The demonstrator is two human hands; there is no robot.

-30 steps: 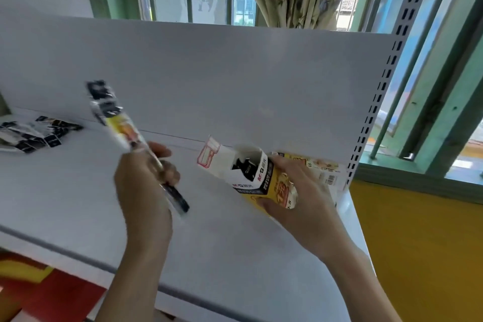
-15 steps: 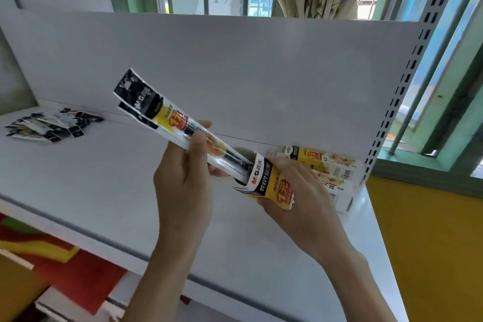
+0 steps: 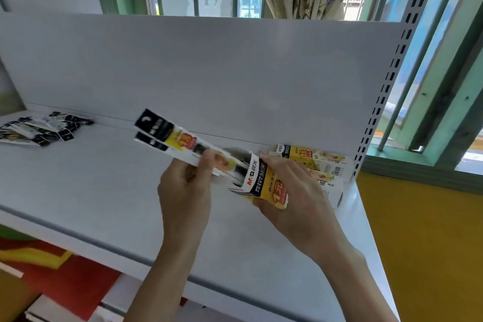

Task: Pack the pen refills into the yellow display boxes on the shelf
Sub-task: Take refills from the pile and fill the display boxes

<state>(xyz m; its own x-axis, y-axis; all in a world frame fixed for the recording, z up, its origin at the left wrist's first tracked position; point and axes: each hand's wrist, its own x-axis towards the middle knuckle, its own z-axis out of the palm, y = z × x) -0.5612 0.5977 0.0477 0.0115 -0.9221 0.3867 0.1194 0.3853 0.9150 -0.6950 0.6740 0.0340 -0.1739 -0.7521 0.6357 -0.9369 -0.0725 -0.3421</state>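
The left hand (image 3: 183,191) pinches 2 refills (image 3: 167,136) between thumb and curled fingers, near their lower end. The refills slant up to the left, and their lower tips sit inside the open mouth of the box (image 3: 264,185). The right hand (image 3: 292,201) grips that box from the right, fingers wrapped round it, tilted over the shelf (image 3: 91,191). The 2 hands are just beside each other. Behind the right hand, more boxes (image 3: 313,159) lie against the back panel (image 3: 235,73). A pile (image 3: 39,131) of loose refills lies at the shelf's far left, well apart.

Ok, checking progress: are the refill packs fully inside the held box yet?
Partly in: refill packs reach into the yellow box mouth, their black tops sticking well out.
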